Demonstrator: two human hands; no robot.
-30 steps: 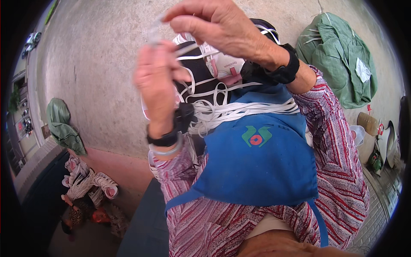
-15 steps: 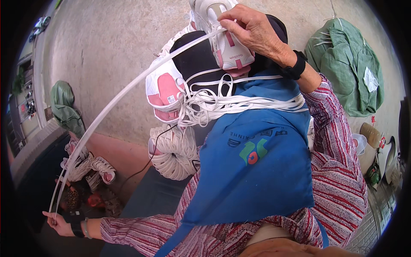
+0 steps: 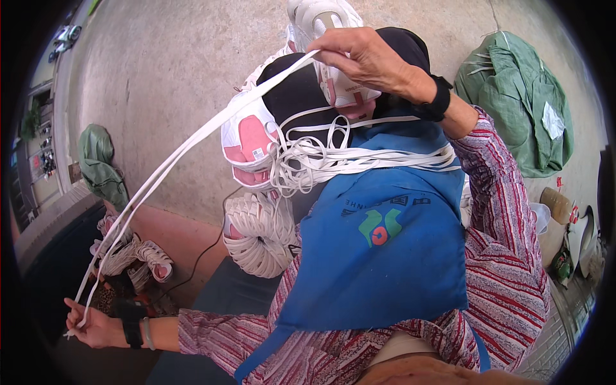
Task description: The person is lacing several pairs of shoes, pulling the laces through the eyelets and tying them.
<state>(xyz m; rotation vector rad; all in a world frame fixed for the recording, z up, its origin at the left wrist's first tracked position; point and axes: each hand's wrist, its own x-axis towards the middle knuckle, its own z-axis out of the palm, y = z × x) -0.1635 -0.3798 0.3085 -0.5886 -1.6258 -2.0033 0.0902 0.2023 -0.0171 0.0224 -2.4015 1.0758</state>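
Observation:
A pair of long white shoelaces [image 3: 176, 154] stretches diagonally from my right hand to my left hand. My right hand [image 3: 371, 59] is closed in a pinch on them, just above a white and pink sneaker [image 3: 351, 97] at my knees. Far out at the lower left, my left hand [image 3: 95, 326] has its fingers curled round the other end, and short tips stick out beside it. A loose heap of white laces [image 3: 307, 164] lies across my lap on the blue apron [image 3: 385, 282].
White and pink shoe pieces [image 3: 252, 144] lie left of my knees. Below them is a coiled white lace bundle [image 3: 260, 236], with more bundles [image 3: 131, 253] farther left. A green sack [image 3: 513, 106] stands at the right, a smaller green sack [image 3: 101, 163] at the left.
My left hand has come slightly inward and up. My right hand has shifted a little left and down. The laces between them now hang more visibly apart as two strands.

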